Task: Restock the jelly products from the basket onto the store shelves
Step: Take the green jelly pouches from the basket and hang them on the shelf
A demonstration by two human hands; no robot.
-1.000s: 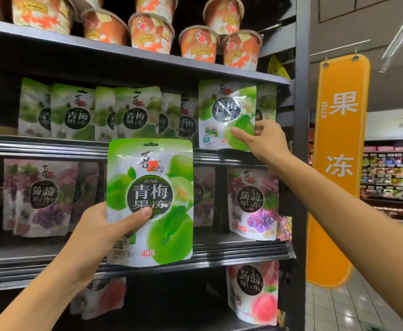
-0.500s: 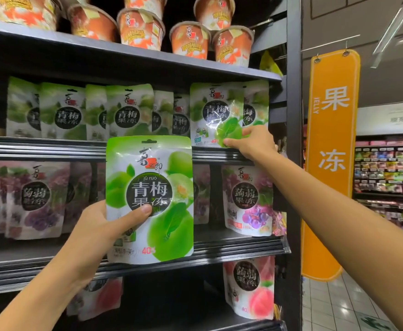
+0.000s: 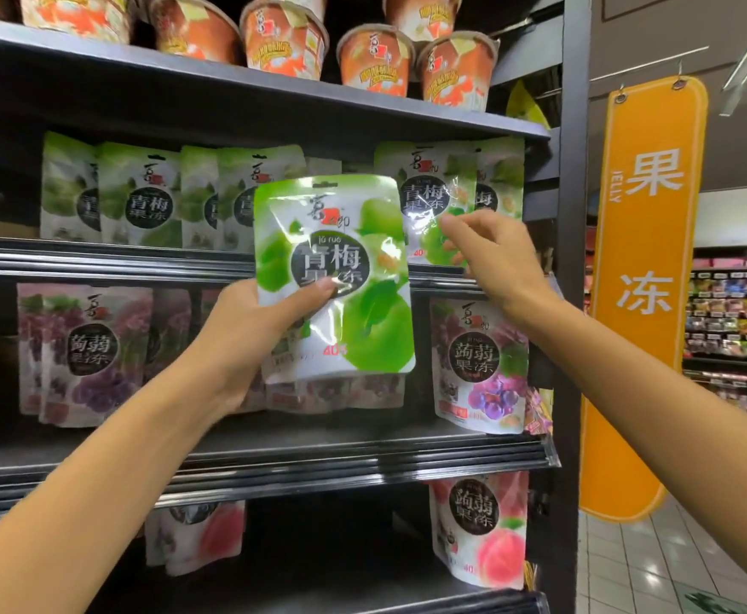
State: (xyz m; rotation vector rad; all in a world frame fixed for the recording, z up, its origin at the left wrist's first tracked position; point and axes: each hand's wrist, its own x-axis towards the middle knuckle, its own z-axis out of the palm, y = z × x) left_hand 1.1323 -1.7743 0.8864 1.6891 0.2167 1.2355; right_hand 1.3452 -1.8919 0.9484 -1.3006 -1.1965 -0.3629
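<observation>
The dark metal shelving unit (image 3: 575, 214) fills the left and centre of the scene. A tall orange hanging sign with white characters (image 3: 641, 303) hangs to its right.

The top shelf carries orange printed jelly cups (image 3: 371, 59). The second shelf carries a row of upright green-and-white plum jelly pouches (image 3: 141, 197). The third shelf carries purple grape jelly pouches (image 3: 88, 352).

One glossy green-and-white plum jelly pouch (image 3: 340, 241) is off the shelf. It is held upright in front of the second and third shelves, nearer than the stocked rows.

The left hand (image 3: 247, 339) clamps this pouch at its lower left, with the thumb (image 3: 318, 288) across the front face.

The right hand (image 3: 495, 263), fingers loosely curled, is in front of the rightmost front green pouch on the second shelf (image 3: 424, 179). Motion blur makes it impossible to tell whether the fingers grip that pouch.
</observation>
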